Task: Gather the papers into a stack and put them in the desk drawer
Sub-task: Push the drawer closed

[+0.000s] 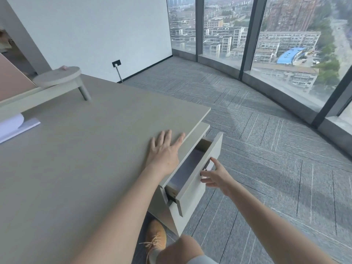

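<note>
Landmark: round stand (57, 76), pale grey, standing on an angled leg.
Small pink object (63, 68): on the far edge of the round stand; too blurred to identify.
Wall socket (116, 63): black, right of the stand, low on the white wall.
Carpet (266, 149): grey striped tiles, right of the stand.
Windows (285, 44): far right, beyond the stand, city buildings outside.
Shoe (156, 237): tan, laced, well below the stand.

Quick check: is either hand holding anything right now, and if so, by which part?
No papers are held. The left hand lies flat on the desk top. The right hand has its fingertips at the open drawer's handle; a firm grip cannot be told.
</note>
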Action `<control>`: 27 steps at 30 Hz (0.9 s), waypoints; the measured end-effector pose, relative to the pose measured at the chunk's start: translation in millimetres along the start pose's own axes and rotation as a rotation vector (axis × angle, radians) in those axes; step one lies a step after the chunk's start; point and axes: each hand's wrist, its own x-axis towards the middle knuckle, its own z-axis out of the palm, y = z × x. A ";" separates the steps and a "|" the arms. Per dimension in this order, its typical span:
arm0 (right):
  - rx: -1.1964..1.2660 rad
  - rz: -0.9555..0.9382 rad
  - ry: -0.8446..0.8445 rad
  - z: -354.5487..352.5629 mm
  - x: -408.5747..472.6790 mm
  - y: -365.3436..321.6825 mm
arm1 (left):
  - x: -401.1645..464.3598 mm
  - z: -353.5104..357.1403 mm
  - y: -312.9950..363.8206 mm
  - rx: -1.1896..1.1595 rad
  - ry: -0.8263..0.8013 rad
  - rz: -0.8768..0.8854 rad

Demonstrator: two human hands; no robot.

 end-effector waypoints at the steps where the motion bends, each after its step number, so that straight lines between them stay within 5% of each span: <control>1: 0.000 -0.002 -0.002 3.4 2.5 -1.3 | -0.1 -0.2 0.4 0.002 0.000 -0.001; 27: -0.150 -0.057 -0.062 44.2 26.0 -35.0 | -1.2 4.7 3.8 0.025 0.033 0.009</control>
